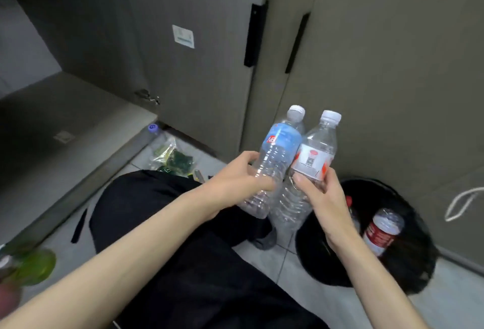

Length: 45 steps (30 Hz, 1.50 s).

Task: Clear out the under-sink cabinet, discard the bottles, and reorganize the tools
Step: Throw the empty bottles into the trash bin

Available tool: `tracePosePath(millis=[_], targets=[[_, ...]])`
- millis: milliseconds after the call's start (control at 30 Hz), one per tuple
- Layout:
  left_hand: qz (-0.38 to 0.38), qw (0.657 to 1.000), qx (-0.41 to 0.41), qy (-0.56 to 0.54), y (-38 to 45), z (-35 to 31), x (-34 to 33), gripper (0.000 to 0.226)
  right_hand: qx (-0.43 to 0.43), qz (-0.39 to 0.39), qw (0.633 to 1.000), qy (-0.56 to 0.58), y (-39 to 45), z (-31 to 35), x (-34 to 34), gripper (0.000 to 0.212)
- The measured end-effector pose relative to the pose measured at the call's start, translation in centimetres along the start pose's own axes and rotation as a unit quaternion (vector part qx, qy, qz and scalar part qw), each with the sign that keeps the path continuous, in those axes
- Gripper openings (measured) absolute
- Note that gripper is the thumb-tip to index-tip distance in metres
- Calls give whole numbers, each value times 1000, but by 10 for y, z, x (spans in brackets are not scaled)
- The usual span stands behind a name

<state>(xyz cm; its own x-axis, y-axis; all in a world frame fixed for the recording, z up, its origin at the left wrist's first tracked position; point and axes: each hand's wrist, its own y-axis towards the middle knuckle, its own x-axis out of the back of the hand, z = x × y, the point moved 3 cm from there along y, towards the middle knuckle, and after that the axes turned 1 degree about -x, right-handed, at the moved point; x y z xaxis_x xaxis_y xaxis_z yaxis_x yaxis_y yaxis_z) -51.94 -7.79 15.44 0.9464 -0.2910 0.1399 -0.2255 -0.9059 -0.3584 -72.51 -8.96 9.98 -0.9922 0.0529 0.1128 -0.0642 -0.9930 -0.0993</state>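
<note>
I see my left hand [237, 179] with its fingers curled round the middle of the blue-labelled bottle [272, 163], and my right hand [320, 192] pinching the white-labelled bottle [305, 171] at its label. Both clear bottles are held side by side, touching, above my dark-trousered lap; their long axes tilt with the white caps pointing up and away toward the grey cabinet doors [392, 67], bases toward me. Just right of them on the tiled floor [262, 263] sits a black-lined bin [408, 263] holding a red-labelled bottle [381, 232], lying slanted; a second one beside it is mostly hidden behind my right wrist. Near the open cabinet's edge lies a clear bag [170, 157] of dark green items, too blurred to identify. A green object [36, 267] at lower left is cut off and smeared.
</note>
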Motion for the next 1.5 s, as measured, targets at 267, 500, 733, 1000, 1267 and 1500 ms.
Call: tracePosePath(millis=[267, 500, 733, 1000, 1267, 1500], targets=[[71, 997, 36, 8, 41, -17, -106, 60, -19, -100, 993, -60, -23, -18, 137, 53], [98, 993, 36, 57, 107, 14, -206, 58, -89, -206, 972, -72, -33, -60, 204, 59], [106, 972, 16, 209, 127, 37, -218, 35, -123, -200, 961, -149, -26, -82, 196, 63], [19, 969, -48, 243, 113, -20, -111, 15, 10, -170, 984, -57, 4, -23, 130, 27], [-198, 881, -12, 429, 48, -56, 86, 20, 94, 128, 981, -111, 76, 66, -50, 16], [-322, 822, 92, 461, -6, -3, 216, 28, 149, 320, 892, -281, 114, 118, -232, 15]])
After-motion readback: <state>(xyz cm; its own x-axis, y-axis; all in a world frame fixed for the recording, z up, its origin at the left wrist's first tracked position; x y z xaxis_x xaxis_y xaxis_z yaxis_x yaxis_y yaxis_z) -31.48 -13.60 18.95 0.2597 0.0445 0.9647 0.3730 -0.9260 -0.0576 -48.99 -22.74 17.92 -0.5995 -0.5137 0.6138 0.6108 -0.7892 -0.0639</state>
